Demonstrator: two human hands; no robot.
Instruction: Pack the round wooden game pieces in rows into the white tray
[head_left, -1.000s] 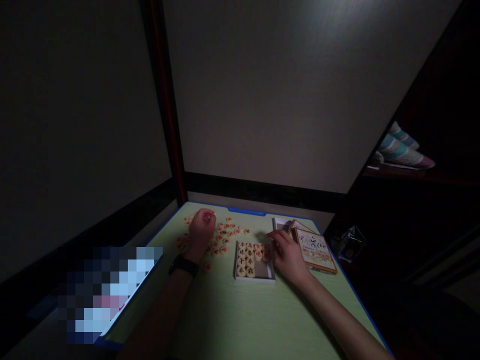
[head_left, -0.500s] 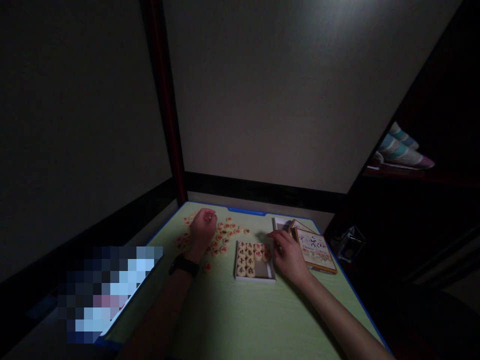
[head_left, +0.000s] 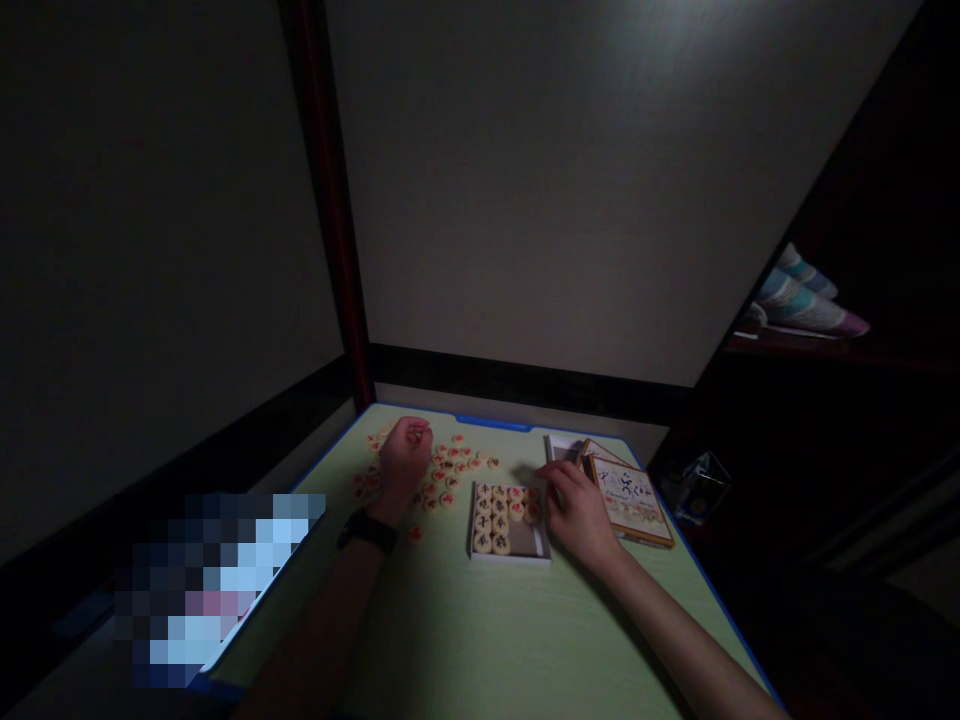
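A shallow white box tray [head_left: 525,553] lies on the green table [head_left: 480,630] with several round pale game discs [head_left: 496,515] set in rows inside it. More discs [head_left: 454,462], with red or black marks, lie scattered to its left. My left hand [head_left: 403,465], a dark watch on the wrist, is curled into a loose fist among the scattered discs; what it holds is hidden. My right hand [head_left: 574,510] rests at the tray's right edge, fingers drawn together at a disc in the tray's upper right corner.
A printed box lid [head_left: 628,500] lies right of my right hand, a white insert [head_left: 561,448] behind it. A glass jar [head_left: 697,487] stands off the table's right side. A wall and a dark red post [head_left: 330,200] rise behind the table. Folded cloth [head_left: 806,300] lies on a shelf.
Almost nothing has moved; my right hand has shifted very slightly at the tray's corner, and my left fist has stayed among the loose discs.
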